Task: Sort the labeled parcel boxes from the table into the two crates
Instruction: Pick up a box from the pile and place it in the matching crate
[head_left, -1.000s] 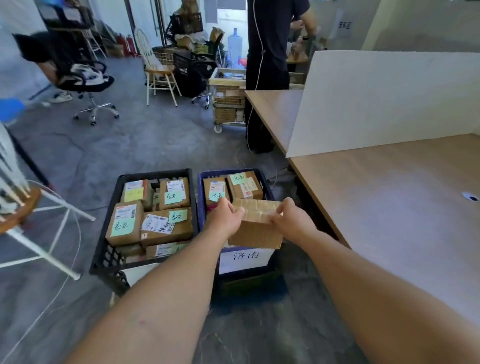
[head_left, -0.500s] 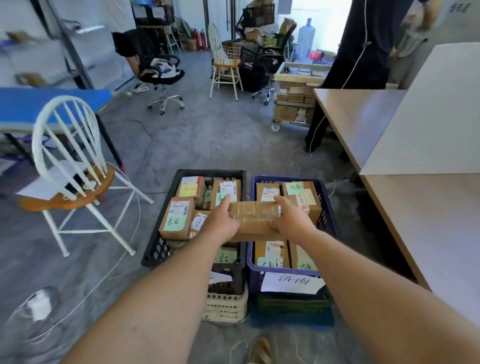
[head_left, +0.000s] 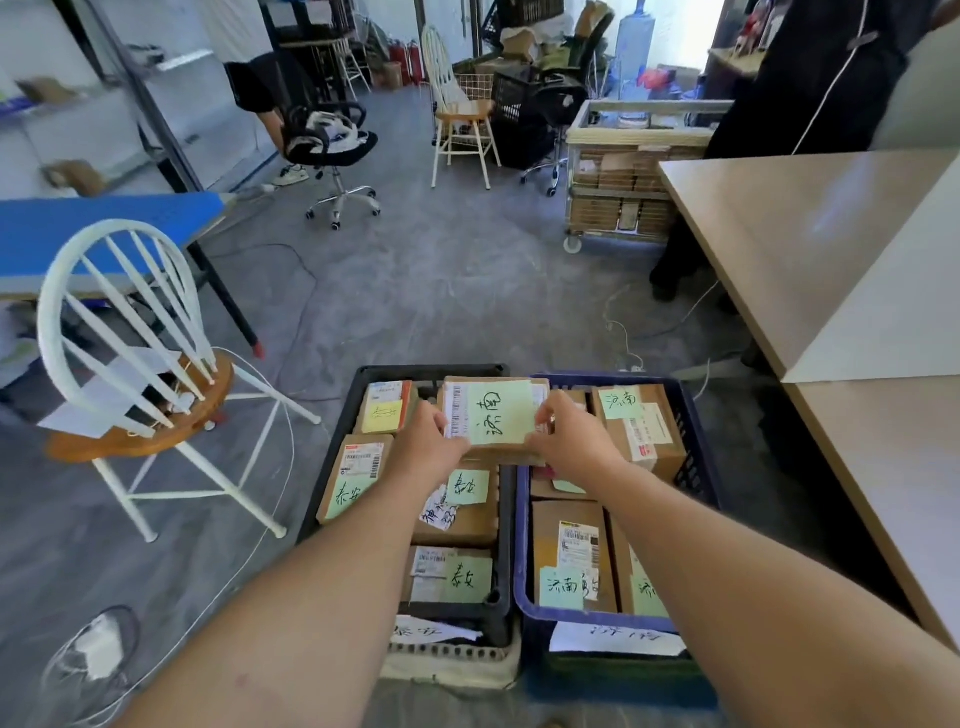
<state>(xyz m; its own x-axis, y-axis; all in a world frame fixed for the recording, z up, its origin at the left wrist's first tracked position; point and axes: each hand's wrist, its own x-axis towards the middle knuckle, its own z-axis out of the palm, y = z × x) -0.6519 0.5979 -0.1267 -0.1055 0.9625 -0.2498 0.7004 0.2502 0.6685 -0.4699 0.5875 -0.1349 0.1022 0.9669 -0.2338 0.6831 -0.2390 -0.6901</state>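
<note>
A cardboard parcel box (head_left: 493, 415) with a green handwritten note and a barcode label faces up between my hands. My left hand (head_left: 428, 447) grips its left edge and my right hand (head_left: 571, 444) grips its right edge. The box hangs over the gap between the black crate (head_left: 363, 376) on the left and the blue crate (head_left: 696, 415) on the right. Both crates on the floor hold several labeled parcel boxes with green notes. A paper sign hangs on the front of each crate.
The wooden table (head_left: 810, 228) runs along the right with a white board (head_left: 883, 332) on it. A white chair (head_left: 130, 364) stands left of the crates, a blue table (head_left: 104, 223) behind it. A person in black (head_left: 810, 78) stands by a wheeled cart (head_left: 618, 187) at the back.
The box has turned from its plain side to its labeled top facing up and moved left over the crates. My view swung left, away from the table.
</note>
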